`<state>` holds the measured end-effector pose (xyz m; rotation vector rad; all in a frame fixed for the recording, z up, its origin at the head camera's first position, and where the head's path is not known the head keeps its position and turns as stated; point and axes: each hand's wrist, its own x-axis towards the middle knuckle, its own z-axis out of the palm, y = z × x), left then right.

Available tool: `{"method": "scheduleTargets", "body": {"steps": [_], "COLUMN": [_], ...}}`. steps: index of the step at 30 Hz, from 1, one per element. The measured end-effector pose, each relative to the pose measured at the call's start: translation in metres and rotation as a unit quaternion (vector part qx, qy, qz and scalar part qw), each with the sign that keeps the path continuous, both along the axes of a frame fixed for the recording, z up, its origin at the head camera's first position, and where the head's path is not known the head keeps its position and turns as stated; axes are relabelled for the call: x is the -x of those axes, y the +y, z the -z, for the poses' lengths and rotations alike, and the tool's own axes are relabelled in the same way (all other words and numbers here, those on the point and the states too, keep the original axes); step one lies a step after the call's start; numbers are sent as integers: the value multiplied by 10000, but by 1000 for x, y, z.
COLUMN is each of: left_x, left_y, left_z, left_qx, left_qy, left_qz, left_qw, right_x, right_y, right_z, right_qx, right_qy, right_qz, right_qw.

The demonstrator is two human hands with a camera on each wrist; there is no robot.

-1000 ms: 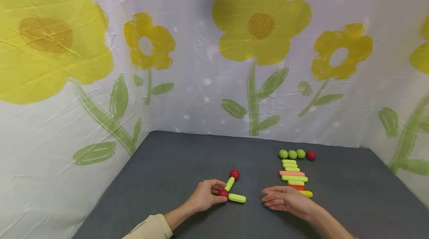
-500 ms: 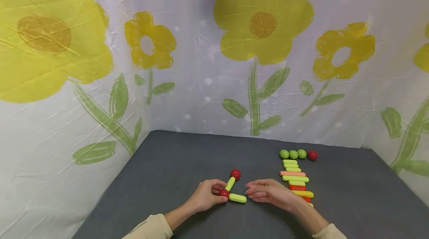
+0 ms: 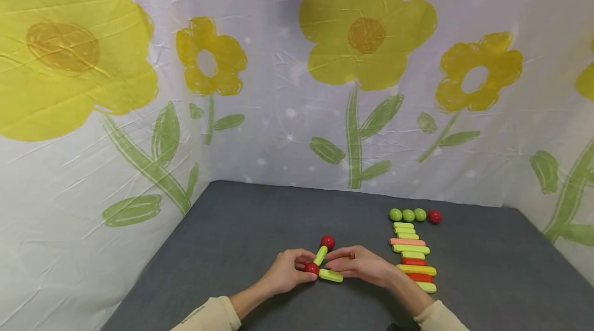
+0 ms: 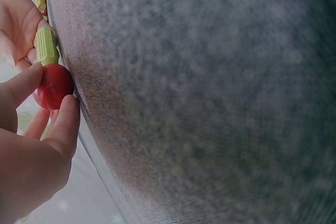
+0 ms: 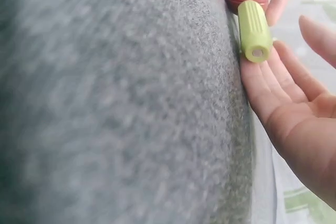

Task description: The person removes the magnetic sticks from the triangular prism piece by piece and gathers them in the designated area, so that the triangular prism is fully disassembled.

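A red ball (image 3: 311, 268) is pinched between the thumb and fingers of my left hand (image 3: 289, 270). Two short yellow-green rods meet that ball: one rod (image 3: 320, 255) runs back to a second red ball (image 3: 327, 241), and the other rod (image 3: 331, 276) points right. My right hand (image 3: 366, 266) lies beside the right-pointing rod, its fingers extended behind it and the thumb apart. In the right wrist view, this rod (image 5: 254, 27) shows a round metal spot at its end; the fingers are beside or under it, and whether they touch is unclear.
A column of yellow-green, pink, red and yellow rods (image 3: 414, 249) lies on the dark grey table (image 3: 260, 217), right of my right hand. Behind it sit several green balls (image 3: 408, 216) and another red ball (image 3: 434, 217) in a row. Flower-printed cloth (image 3: 278, 114) surrounds the table.
My right hand has moved left from near the rod column to the right-pointing rod, uncovering the column's front rods. My left hand keeps its hold on the red ball.
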<state>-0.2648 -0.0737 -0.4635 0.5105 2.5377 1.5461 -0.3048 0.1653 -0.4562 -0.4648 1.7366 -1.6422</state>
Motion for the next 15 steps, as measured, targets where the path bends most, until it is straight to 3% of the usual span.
{"method": "scheduleTargets", "body": {"steps": [6,15], "left_x": [-1,-3], "left_y": [0,0], "left_z": [-1,-3], "left_qx": [-6,-21], "left_qy": [7,8], "left_qz": [3,14], "left_qw": [10000,10000], "right_x": [3,4], "right_y": [-5,-12], "right_z": [-1,-7], "right_qx": [-303,-785], "right_qy": [528,1512], "right_qz": [-335,-787], "right_qw": [9976,9822]}}
